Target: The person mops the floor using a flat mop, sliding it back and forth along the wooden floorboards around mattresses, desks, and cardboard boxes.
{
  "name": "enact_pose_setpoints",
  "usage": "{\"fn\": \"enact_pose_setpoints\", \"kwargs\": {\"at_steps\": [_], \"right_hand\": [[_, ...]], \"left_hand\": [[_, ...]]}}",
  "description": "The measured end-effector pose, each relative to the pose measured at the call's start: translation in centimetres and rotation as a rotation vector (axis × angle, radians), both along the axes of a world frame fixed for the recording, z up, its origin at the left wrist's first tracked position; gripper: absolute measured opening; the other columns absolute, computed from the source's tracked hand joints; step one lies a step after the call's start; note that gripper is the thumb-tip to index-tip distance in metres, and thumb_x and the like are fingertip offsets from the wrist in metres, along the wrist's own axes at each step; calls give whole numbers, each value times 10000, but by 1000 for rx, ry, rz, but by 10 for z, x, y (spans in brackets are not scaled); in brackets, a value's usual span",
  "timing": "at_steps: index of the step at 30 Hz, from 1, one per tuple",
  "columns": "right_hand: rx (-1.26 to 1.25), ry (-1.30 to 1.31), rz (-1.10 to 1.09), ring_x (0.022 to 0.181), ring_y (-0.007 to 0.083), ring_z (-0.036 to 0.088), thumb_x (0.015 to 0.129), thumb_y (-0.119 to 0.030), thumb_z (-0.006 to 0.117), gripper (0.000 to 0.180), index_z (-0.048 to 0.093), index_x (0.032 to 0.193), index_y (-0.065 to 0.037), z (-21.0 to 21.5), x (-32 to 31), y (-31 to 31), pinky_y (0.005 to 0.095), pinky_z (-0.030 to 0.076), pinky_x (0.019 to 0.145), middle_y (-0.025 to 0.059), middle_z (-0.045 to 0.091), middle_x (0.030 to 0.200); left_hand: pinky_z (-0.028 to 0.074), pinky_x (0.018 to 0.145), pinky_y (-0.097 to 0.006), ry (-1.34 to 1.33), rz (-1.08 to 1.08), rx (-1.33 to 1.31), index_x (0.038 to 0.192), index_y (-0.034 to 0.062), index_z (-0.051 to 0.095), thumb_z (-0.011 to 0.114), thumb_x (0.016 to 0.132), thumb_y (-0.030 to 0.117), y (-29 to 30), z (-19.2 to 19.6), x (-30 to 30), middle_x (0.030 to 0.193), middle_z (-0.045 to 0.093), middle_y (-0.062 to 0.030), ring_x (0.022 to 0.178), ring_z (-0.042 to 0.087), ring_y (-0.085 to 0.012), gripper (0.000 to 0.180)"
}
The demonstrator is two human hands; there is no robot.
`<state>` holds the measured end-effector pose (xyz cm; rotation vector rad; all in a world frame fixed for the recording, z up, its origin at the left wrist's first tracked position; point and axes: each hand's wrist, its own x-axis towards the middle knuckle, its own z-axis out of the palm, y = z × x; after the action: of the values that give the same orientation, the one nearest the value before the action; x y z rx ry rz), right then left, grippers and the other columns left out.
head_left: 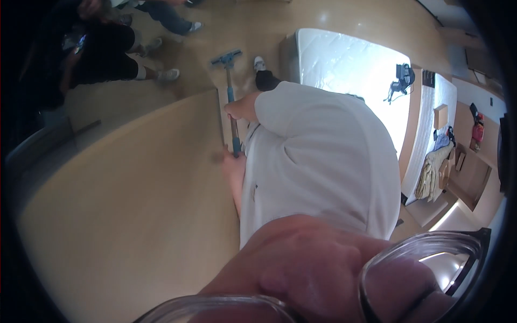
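Note:
I hold a long-handled squeegee (pixel 230 94) with a blue and metallic pole and a T-shaped head. Its head reaches away from me, past the corner of a light-brown wooden panel (pixel 134 172); contact with the floor cannot be made out. The upper hand, apparently my right hand (pixel 232 111), is closed round the middle of the pole. Lower down, what appears to be my left hand (pixel 232 162) closes on the blue grip at the pole's end, right beside the panel's edge. Some fingers of both hands are hidden.
A white plastic-wrapped mattress (pixel 344 59) stands behind me, with a black strapped device (pixel 403 81) on it. Other people's legs (pixel 116 59) are at the upper left. On the right are folded beige cloth (pixel 428 175), a small box (pixel 441 116) and wooden furniture (pixel 474 177).

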<state>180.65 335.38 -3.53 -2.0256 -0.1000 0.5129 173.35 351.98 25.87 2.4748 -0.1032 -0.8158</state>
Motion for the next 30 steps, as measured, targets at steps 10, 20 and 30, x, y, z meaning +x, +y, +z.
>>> {"fn": "enact_pose_setpoints", "kwargs": {"at_steps": [10,20,30], "right_hand": [[-565,-1,578,770,222,659,869,-169,548,186,702,796,-95,29,24,72,365,529,606,67,664,849],[772,715,-1293,561,296,596,823,-69,505,99,565,779,-3,-163,107,-174,424,473,493,174,553,611],[1056,827,-2223,602,316,606,839,-164,525,185,575,867,12,-134,121,-517,439,493,502,163,593,704]], "left_hand": [[519,608,-463,-39,-237,501,827,70,709,666,803,462,72,6,77,727,666,-191,687,659,-391,395],[524,603,-474,-255,-799,572,823,117,715,620,788,579,-179,-110,197,690,662,-169,653,654,-384,472],[521,614,-465,-389,-1262,312,733,75,682,676,754,507,-544,-93,311,660,643,-181,646,646,-371,433]]}}
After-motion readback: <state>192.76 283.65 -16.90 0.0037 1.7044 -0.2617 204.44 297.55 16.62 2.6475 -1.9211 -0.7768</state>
